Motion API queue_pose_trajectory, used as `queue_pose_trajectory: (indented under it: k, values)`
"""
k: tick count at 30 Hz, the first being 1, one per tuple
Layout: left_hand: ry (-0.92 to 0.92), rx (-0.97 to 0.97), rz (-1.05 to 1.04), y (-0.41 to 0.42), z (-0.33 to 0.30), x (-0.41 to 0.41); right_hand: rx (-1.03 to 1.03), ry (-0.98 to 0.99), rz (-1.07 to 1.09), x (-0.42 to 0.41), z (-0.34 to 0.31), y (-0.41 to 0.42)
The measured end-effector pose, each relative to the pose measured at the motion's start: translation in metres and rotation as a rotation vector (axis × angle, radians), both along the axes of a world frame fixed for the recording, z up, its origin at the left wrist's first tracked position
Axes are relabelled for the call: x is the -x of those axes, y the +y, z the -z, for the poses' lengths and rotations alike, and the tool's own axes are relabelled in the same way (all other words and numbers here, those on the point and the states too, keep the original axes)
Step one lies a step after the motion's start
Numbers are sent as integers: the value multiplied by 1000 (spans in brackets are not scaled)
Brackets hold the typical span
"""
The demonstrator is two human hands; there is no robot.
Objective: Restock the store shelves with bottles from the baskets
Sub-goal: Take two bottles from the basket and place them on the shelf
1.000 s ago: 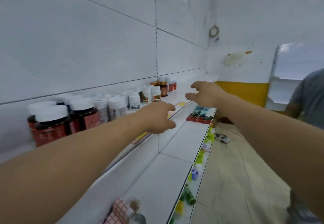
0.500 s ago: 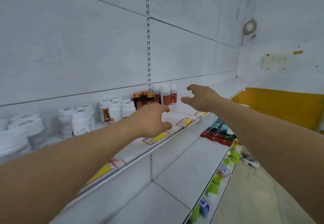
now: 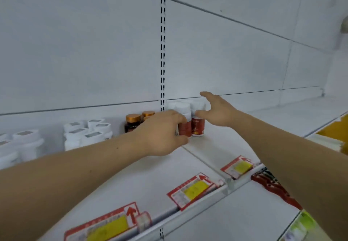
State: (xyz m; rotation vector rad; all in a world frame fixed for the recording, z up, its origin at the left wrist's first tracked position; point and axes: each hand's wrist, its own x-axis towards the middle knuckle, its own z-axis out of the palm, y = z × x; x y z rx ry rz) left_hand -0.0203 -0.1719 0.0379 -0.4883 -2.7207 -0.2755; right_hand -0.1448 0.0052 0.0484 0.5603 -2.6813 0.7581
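Two hands are up on the shelf [image 3: 216, 146] here: the left hand [image 3: 160, 133] is curled round a red-label bottle [image 3: 185, 127] at the back, while the right hand [image 3: 218, 110] is spread wide, nothing held, just beside a second red-label bottle [image 3: 198, 126]. Probably a straightening step, so the bottles should be nudged gently into line, labels kept facing out, and the amber jars [image 3: 132, 123] next door not bumped. No baskets are seen.
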Motion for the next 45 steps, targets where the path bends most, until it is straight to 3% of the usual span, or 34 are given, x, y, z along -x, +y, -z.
queue_pose_trajectory:
  k: [4,9,14,17,22,28,33,41,45]
  values:
    - [35,-40,-132,17,3,30,92,-49,-182,50,7,2]
    - [108,-81,-366,46,2,57,94,41,-398,85,23,5]
    - [-50,-271,-616,77,1,83,150,13,-601,100,28,13]
    - [-92,-497,-675,88,5,91,193,-59,-636,102,26,25]
    - [39,-704,-678,99,17,93,233,-165,-661,99,22,43]
    - [-86,-900,-532,106,18,74,231,-291,-786,94,23,60]
    - [-92,-909,-478,113,31,72,310,-259,-791,93,38,65]
    - [-31,-1133,-395,112,46,75,300,-278,-811,92,41,68]
    - [17,-1416,-331,114,44,76,455,-342,-790,91,39,63]
